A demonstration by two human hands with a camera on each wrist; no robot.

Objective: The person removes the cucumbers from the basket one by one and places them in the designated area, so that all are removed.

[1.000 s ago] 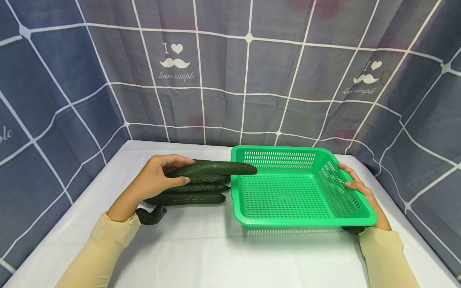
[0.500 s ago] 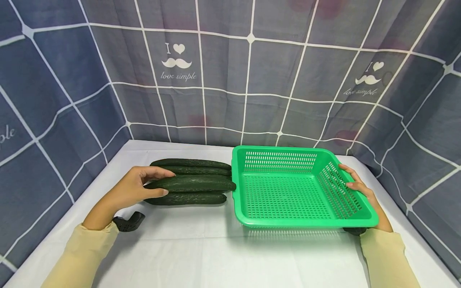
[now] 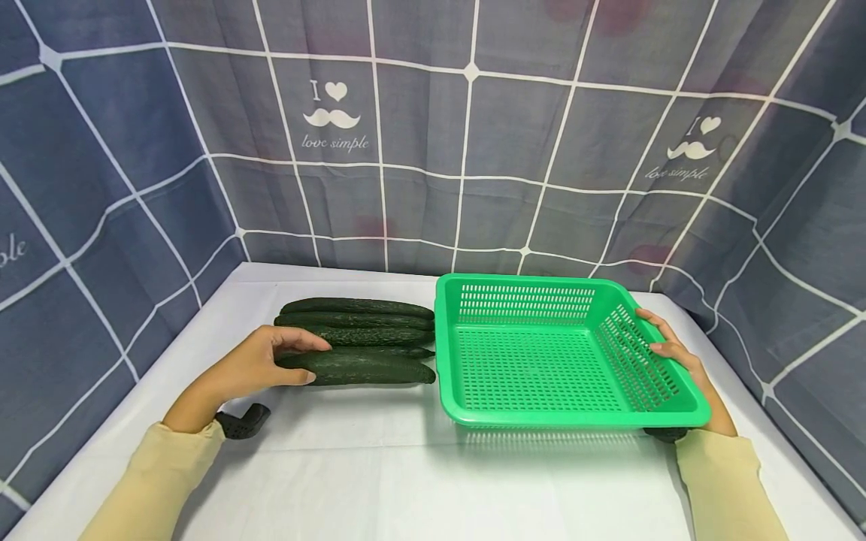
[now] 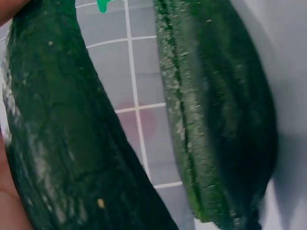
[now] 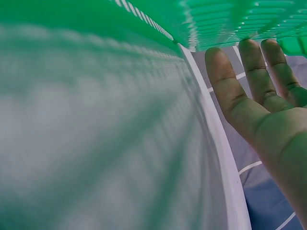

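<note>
Several dark green cucumbers (image 3: 358, 319) lie in a pile on the white table, left of a green slotted basket (image 3: 575, 417). My left hand (image 3: 316, 362) grips the nearest cucumber (image 3: 372, 370) at its left end, fingers over it and thumb under; it lies at the front of the pile. Close up in the left wrist view, the held cucumber (image 4: 72, 143) sits beside another cucumber (image 4: 225, 120). My right hand (image 3: 666, 347) holds the basket's right rim, thumb on the inside. In the right wrist view its fingers (image 5: 225, 81) lie under the basket (image 5: 96, 120). The basket has nothing in it.
The white table (image 3: 379, 466) is walled on three sides by a blue checked cloth (image 3: 467, 150). A black wrist mount (image 3: 242, 421) sits by my left sleeve. Bare table surface stretches in front of the basket and the cucumbers.
My left hand drew the cucumber back from over the basket's left rim, leftward and down, to the front of the pile. The right hand and the basket stayed put.
</note>
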